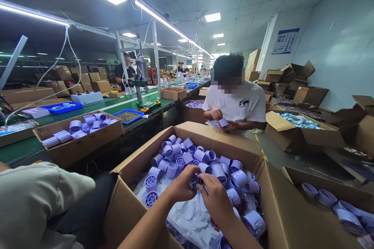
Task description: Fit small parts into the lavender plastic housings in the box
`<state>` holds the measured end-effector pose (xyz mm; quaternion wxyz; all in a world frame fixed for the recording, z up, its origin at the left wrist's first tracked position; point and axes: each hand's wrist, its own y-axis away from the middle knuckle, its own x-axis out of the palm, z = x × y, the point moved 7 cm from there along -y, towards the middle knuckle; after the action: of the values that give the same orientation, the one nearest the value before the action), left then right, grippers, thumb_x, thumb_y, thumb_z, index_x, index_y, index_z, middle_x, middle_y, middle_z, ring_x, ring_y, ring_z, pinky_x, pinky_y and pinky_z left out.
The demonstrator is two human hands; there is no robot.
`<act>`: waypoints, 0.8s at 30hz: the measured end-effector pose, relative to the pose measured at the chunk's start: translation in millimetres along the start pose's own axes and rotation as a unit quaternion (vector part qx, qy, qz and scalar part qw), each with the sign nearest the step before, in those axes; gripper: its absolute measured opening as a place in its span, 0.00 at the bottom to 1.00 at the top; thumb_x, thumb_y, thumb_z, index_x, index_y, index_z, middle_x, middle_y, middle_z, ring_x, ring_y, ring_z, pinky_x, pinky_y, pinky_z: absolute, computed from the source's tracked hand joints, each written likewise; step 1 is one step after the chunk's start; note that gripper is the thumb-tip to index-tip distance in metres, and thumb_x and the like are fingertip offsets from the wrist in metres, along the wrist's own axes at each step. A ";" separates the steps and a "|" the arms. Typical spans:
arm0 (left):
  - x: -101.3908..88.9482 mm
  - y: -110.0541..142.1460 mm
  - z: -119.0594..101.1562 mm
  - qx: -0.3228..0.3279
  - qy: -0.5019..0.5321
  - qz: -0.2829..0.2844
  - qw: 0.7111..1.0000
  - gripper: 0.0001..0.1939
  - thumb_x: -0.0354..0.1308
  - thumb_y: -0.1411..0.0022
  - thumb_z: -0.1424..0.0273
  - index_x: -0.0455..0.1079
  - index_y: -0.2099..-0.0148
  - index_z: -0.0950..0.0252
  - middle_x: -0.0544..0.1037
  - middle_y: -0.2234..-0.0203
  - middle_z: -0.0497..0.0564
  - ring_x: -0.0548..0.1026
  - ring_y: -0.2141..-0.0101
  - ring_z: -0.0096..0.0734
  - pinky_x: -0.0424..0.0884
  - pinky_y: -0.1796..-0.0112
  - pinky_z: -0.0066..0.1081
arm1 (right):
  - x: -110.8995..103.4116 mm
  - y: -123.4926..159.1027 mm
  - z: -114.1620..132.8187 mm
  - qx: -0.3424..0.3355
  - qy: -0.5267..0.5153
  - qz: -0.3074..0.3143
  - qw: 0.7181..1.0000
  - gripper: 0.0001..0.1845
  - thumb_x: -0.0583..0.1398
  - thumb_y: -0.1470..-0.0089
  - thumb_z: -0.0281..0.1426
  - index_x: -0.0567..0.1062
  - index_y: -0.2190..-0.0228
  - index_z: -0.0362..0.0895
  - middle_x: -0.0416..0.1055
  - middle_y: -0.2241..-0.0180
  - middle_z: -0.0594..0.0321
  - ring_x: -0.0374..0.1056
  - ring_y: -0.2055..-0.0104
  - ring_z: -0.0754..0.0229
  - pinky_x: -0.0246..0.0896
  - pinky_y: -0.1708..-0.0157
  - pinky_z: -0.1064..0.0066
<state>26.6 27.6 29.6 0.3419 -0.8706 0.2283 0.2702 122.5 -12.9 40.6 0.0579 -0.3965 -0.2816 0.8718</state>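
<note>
Over a big cardboard box, my left hand is closed around a lavender plastic cylinder, mostly covered by the fingers. My right hand meets it from the other side, its thumb and fingers pinched on a small dark reddish piece at the cylinder's opening. Exactly what this piece is cannot be made out. Below both hands, many similar lavender cylinders lie loose in the box, some showing spoked ends. White sheeting lies among them, and a red part shows beneath my right wrist.
The cardboard box surrounds my hands. Across from me, a person in a white shirt handles another cylinder. To the left, a smaller box of cylinders rests by the green bench; a grey sleeve is close by.
</note>
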 end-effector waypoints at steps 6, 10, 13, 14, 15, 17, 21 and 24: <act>2.0 1.3 -1.8 -0.014 0.033 -0.008 0.999 0.31 0.51 0.60 0.85 0.58 0.51 0.61 0.69 0.58 0.53 0.69 0.56 0.37 0.68 0.55 0.36 | -4.0 -1.2 -3.2 0.010 0.040 -0.054 0.998 0.15 0.57 0.53 0.18 0.78 0.69 0.48 0.72 0.61 0.57 0.66 0.58 0.51 0.63 0.56 0.57; 3.9 1.2 -6.2 -0.014 0.049 0.006 0.999 0.32 0.49 0.62 0.86 0.60 0.52 0.62 0.69 0.58 0.52 0.69 0.57 0.37 0.67 0.55 0.35 | -2.8 -2.0 -7.5 0.032 0.012 -0.036 0.999 0.15 0.58 0.54 0.18 0.79 0.70 0.48 0.71 0.62 0.57 0.65 0.58 0.52 0.63 0.56 0.57; 2.7 0.2 -8.2 -0.014 0.066 0.003 0.998 0.32 0.49 0.63 0.87 0.60 0.52 0.62 0.70 0.59 0.52 0.69 0.57 0.37 0.68 0.55 0.35 | -1.2 -2.5 -9.7 0.040 -0.026 -0.008 0.999 0.14 0.58 0.53 0.20 0.79 0.68 0.48 0.71 0.60 0.57 0.66 0.58 0.52 0.64 0.55 0.58; 2.1 -0.1 -8.2 -0.015 0.070 0.000 0.997 0.32 0.49 0.62 0.87 0.60 0.52 0.63 0.70 0.59 0.52 0.70 0.57 0.36 0.68 0.55 0.35 | -1.1 -2.7 -10.2 0.043 -0.042 -0.002 0.998 0.14 0.58 0.52 0.21 0.79 0.68 0.48 0.71 0.58 0.57 0.66 0.57 0.53 0.64 0.55 0.59; 1.4 -0.4 -8.0 -0.016 0.073 -0.003 0.997 0.31 0.49 0.62 0.86 0.60 0.52 0.63 0.70 0.59 0.52 0.70 0.57 0.36 0.68 0.56 0.34 | -1.2 -2.8 -10.9 0.045 -0.060 0.001 0.997 0.13 0.58 0.51 0.22 0.79 0.67 0.48 0.71 0.57 0.57 0.67 0.57 0.53 0.64 0.55 0.59; 0.5 -0.6 -7.5 -0.017 0.073 -0.009 0.997 0.31 0.50 0.62 0.86 0.60 0.52 0.63 0.69 0.58 0.52 0.70 0.57 0.36 0.68 0.56 0.34 | -1.7 -3.1 -12.4 0.054 -0.096 -0.002 0.994 0.12 0.58 0.50 0.24 0.79 0.67 0.48 0.70 0.57 0.57 0.67 0.56 0.53 0.64 0.55 0.60; 0.9 -0.1 -7.2 -0.013 0.068 -0.007 0.998 0.32 0.50 0.64 0.86 0.61 0.53 0.63 0.69 0.59 0.52 0.69 0.58 0.36 0.68 0.57 0.34 | -3.5 -2.6 -17.8 0.087 -0.159 -0.042 0.983 0.08 0.57 0.52 0.25 0.75 0.70 0.46 0.70 0.63 0.58 0.68 0.60 0.55 0.65 0.58 0.63; 0.7 0.5 -8.7 -0.011 0.074 -0.003 0.997 0.32 0.49 0.64 0.86 0.61 0.53 0.62 0.69 0.59 0.52 0.69 0.58 0.36 0.67 0.56 0.35 | -4.3 0.1 -25.5 0.138 -0.176 -0.078 0.972 0.07 0.58 0.56 0.27 0.70 0.70 0.46 0.70 0.68 0.62 0.68 0.64 0.56 0.66 0.63 0.64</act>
<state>29.6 20.9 34.4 0.3155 -0.8927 0.2473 0.2060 143.9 -3.0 29.9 0.1294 -0.2022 -0.1942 0.9511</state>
